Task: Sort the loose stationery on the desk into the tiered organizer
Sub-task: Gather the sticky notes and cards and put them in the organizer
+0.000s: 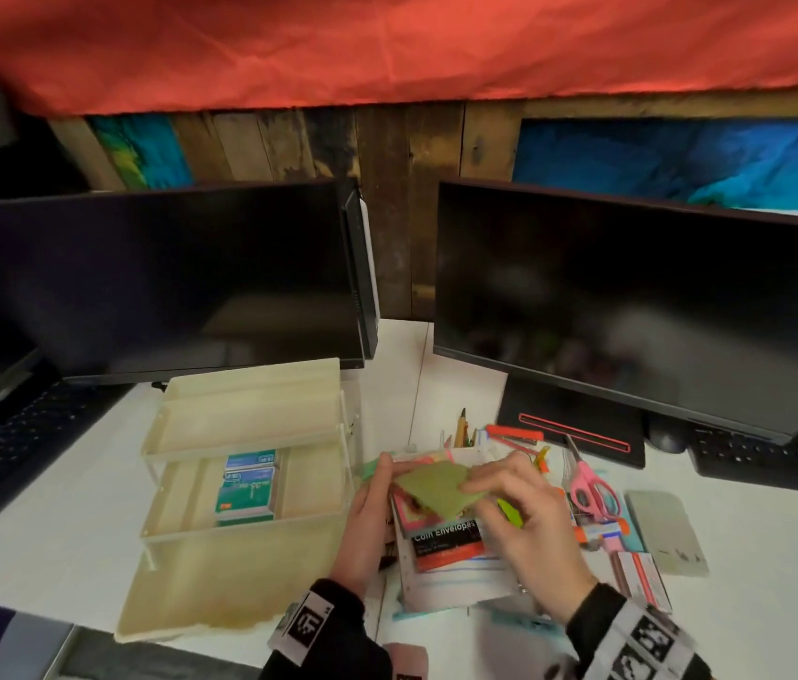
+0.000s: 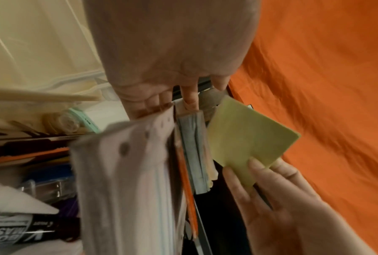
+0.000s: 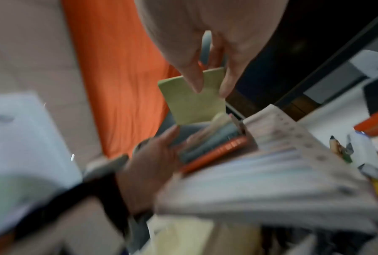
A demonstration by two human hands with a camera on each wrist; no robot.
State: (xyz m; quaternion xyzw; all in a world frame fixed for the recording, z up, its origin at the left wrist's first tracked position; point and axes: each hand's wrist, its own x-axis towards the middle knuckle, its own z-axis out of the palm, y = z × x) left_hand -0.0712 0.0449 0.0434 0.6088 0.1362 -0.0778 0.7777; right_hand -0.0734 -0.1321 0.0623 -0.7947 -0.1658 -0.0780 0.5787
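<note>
Hands first: my right hand point(image 1: 522, 520) pinches a square pale-green sticky-note pad point(image 1: 431, 485) by one corner, while my left hand point(image 1: 367, 517) grips a mixed stack of coloured note pads and punched ruled paper point(image 1: 441, 557) lifted off the white desk point(image 1: 44, 571). Just left of them stands the cream plastic tiered organizer point(image 1: 250, 463), its middle tray holding green-and-blue boxes point(image 1: 247, 488). Pink-handled scissors point(image 1: 591, 485) lie to the right. Beyond, two dark monitors point(image 1: 156, 277) face me.

White desk point(image 1: 755, 625) carries cream organizer point(image 1: 245, 424), two monitors (dark), keyboards, pink scissors point(image 1: 588, 488)
</note>
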